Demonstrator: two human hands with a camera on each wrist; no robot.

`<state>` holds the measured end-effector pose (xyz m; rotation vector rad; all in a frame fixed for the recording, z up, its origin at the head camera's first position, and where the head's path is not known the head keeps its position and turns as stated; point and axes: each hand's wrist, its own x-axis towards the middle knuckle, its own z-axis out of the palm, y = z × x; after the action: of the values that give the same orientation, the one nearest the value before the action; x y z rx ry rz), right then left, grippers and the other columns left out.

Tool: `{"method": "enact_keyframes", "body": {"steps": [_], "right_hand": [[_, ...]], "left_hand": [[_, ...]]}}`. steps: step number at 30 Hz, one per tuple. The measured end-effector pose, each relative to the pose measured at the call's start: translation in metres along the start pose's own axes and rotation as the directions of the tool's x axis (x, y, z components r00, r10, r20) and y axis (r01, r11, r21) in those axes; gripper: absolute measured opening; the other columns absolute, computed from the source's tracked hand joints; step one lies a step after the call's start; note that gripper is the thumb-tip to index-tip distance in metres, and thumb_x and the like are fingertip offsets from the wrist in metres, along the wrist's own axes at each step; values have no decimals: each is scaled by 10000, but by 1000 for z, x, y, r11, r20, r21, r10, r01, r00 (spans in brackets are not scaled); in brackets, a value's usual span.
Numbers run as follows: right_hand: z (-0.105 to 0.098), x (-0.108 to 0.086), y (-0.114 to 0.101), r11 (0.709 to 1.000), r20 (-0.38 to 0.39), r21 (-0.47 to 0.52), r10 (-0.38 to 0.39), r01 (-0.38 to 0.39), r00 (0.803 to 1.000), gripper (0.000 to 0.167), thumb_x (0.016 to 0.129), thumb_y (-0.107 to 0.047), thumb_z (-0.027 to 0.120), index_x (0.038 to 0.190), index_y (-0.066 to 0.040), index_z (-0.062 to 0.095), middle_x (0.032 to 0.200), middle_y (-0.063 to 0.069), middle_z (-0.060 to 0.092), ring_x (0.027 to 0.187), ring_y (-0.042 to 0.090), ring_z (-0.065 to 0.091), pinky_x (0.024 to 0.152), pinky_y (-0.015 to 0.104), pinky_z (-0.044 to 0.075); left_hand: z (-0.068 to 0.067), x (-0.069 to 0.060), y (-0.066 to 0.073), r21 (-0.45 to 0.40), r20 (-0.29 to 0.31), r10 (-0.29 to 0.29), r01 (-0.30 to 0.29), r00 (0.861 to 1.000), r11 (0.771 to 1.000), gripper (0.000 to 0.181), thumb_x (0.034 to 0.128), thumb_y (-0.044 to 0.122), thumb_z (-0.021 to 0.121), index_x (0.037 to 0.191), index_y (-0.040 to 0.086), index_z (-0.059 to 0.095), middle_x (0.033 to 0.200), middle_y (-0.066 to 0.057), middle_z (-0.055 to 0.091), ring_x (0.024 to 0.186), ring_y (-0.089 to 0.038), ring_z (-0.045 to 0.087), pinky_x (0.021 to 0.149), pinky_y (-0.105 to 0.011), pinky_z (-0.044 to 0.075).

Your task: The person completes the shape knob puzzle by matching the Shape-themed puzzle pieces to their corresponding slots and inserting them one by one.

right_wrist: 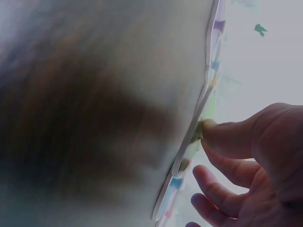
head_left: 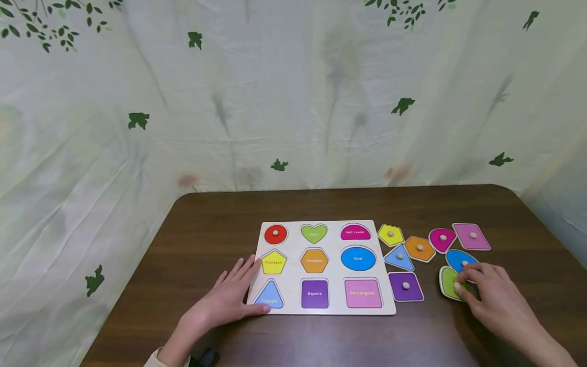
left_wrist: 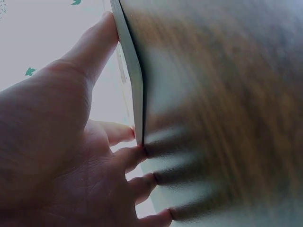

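A white shape-puzzle board [head_left: 293, 295] lies on the table with colored, labelled shapes. My left hand [head_left: 229, 293] rests at its left edge, thumb on the near left corner and fingers spread along the side. In the left wrist view the thumb [left_wrist: 92, 47] touches the board's rim. To the right of the board, my right hand [head_left: 500, 300] pinches a green knobbed puzzle piece [head_left: 448, 280] between thumb and index finger. The fingers hide part of its outline. In the right wrist view this green piece [right_wrist: 208, 109] looks tilted, close to the pieces beneath and beside it.
Loose knobbed pieces lie right of the board: a yellow pentagon [head_left: 385, 235], blue triangle [head_left: 400, 261], purple square [head_left: 412, 293], orange hexagon [head_left: 412, 244], magenta half round [head_left: 437, 244], pink rectangle [head_left: 481, 242] and blue oval [head_left: 454, 260]. A knobbed red circle [head_left: 270, 239] sits in the board.
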<state>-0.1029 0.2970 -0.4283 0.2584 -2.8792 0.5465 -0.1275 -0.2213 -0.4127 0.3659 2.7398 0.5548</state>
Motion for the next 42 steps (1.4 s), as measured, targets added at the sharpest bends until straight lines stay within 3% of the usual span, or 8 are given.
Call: {"method": "enact_keyframes", "body": {"steps": [8, 19, 23, 36, 42], "right_hand": [[6, 7, -9, 993, -85, 41, -103, 107, 991, 213, 769, -1, 789, 878, -101, 636, 1001, 175, 602, 1017, 463, 432, 817, 577, 374], [14, 20, -31, 976, -107, 53, -203, 209, 973, 283, 747, 45, 788, 879, -139, 618, 1008, 110, 611, 1021, 396, 478, 856, 529, 366], [16, 24, -42, 977, -77, 69, -198, 204, 977, 278, 756, 42, 787, 889, -139, 623, 990, 101, 603, 1032, 425, 486, 878, 575, 382], [21, 42, -71, 982, 30, 121, -148, 143, 988, 222, 811, -19, 780, 941, -134, 643, 1047, 88, 613, 1048, 349, 495, 884, 573, 428], [23, 46, -78, 977, 13, 142, -161, 158, 987, 228, 808, -12, 784, 943, -126, 640, 1054, 86, 615, 1067, 325, 499, 892, 556, 447]], "left_hand": [[-2, -2, 2, 4, -17, 21, -21, 1000, 1000, 1086, 755, 637, 732, 1571, 115, 241, 1625, -100, 184, 1484, -361, 92, 1116, -664, 108], [-2, -3, 1, 6, -13, 20, -20, 1000, 1000, 1087, 754, 643, 729, 1568, 108, 247, 1628, -97, 174, 1486, -356, 90, 1118, -659, 108], [-2, -2, 2, -1, -12, 17, -17, 1000, 1000, 1089, 750, 648, 730, 1568, 112, 249, 1629, -94, 171, 1486, -354, 87, 1120, -658, 102], [-1, -2, 1, -3, -19, 10, -10, 1000, 1000, 1096, 743, 645, 736, 1568, 111, 250, 1626, -97, 184, 1485, -353, 100, 1119, -656, 111], [-1, -4, 1, -7, -29, 21, -21, 999, 1000, 1096, 741, 648, 736, 1564, 103, 259, 1621, -106, 196, 1482, -357, 111, 1114, -661, 120]]}}
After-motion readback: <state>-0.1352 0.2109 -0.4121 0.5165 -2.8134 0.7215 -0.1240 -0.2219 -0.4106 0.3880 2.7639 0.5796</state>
